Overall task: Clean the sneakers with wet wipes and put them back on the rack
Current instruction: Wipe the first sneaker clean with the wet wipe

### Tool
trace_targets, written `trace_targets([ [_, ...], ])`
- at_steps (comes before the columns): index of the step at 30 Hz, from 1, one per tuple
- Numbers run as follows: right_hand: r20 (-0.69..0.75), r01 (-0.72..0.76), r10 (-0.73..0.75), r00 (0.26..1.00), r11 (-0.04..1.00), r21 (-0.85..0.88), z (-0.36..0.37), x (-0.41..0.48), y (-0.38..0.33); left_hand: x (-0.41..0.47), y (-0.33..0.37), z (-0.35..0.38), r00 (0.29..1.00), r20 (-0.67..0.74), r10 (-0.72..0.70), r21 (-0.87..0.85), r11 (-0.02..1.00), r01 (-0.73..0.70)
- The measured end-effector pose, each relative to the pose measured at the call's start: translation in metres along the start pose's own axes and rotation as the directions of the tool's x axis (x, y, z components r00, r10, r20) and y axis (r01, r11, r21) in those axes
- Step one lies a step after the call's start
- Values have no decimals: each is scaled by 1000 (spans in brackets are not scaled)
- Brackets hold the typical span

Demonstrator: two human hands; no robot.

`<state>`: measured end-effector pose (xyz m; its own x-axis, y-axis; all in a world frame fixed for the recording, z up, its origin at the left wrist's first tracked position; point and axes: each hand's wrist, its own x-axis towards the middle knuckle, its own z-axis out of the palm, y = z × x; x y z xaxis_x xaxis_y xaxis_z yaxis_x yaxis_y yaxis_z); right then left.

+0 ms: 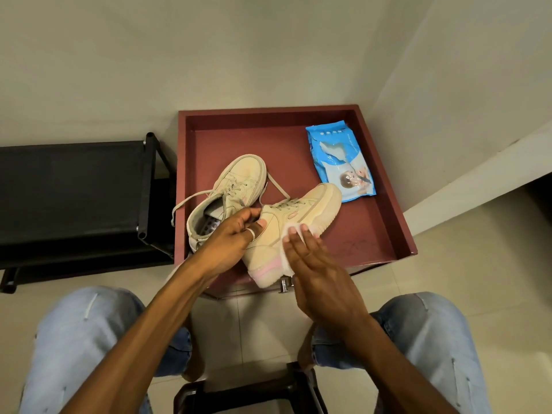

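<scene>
The wiping step is underway: the left hand (230,243) grips the beige sneaker (286,231) by its collar over the red tray (385,186), while the right hand (313,264), fingers flat, presses a white wet wipe (286,234) to its side. The other sneaker (227,192) lies in the tray. Next likely comes turning the shoe to reach unwiped areas.

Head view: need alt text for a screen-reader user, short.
A seated person's left hand holds a beige sneaker over a red-brown tray while the right hand presses a white wipe against its side. The second sneaker and a blue wipes pack lie in the tray; a black rack stands to the left.
</scene>
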<state>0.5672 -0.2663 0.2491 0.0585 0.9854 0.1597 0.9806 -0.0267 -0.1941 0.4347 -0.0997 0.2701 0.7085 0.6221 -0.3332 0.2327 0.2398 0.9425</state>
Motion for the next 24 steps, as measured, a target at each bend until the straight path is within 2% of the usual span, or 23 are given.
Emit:
trace_targets([
  [1,5,6,-6,1000,1000,-18,1,-3,-4,0,0,0,1000,-1,2,4,1000,-2],
  [4,87,204,-198,976,977,-63,14,-19,-25,0,1,0,1000,-1,-8,7,1000,8],
  [6,98,261,-254,962,963,-71,13,-19,-19,0,1,0,1000,-3,-2,4,1000,2],
  [10,28,0,1,1000,1000,-4,0,-8,4,0,0,2,1000,-10,11,4,1000,-11],
  [12,17,36,-36,999,999,-22,6,-13,-11,-1,0,2,1000,-6,7,3,1000,-6],
  [14,75,195,-191,979,979,-56,17,-26,-32,-1,0,1,1000,0,2,5,1000,-2],
  [16,109,262,-253,961,962,-78,19,-28,-31,-1,0,0,1000,2,3,7,1000,-3],
  [17,96,235,-227,969,969,-81,16,-23,-23,-1,0,0,1000,3,5,8,1000,-5],
  [21,17,-64,65,998,997,-50,1,-4,8,0,-2,1,1000,-1,12,24,1000,-12],
  [22,8,-76,77,997,996,-45,1,-4,5,0,-2,1,1000,-4,11,25,1000,-11],
  [24,12,11,-10,1000,999,-49,9,-9,-14,0,-2,1,1000,-2,8,30,1000,-8],
])
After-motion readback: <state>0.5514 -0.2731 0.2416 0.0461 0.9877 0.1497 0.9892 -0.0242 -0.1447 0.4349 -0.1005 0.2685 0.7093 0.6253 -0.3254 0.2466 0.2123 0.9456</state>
